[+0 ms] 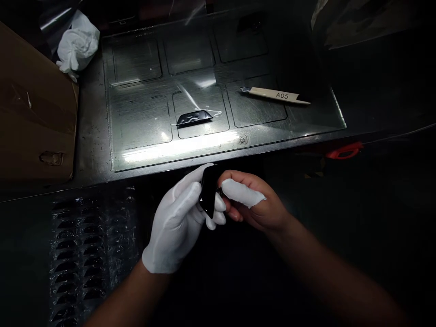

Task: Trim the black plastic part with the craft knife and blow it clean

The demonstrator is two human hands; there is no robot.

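Observation:
In the head view my left hand (180,218), in a white glove, is closed around a glossy black trapezoid-shaped part (208,190) held below the bench edge. My right hand (254,197) is bare apart from a white cover on the thumb. Its fingers are curled in a pinch at the right side of the black part; what lies between them is too small and dark to name. A similar black part (194,118) rests on the glass plate (143,156), with clear film by it. A cream-handled craft knife (272,94) marked A05 lies to its right.
On the left stands a cardboard box (37,113), with a crumpled white glove or cloth (78,43) behind it. A clear tray (119,254) with rows of black parts sits at lower left. Something with a red loop handle (345,151) is right of the bench edge.

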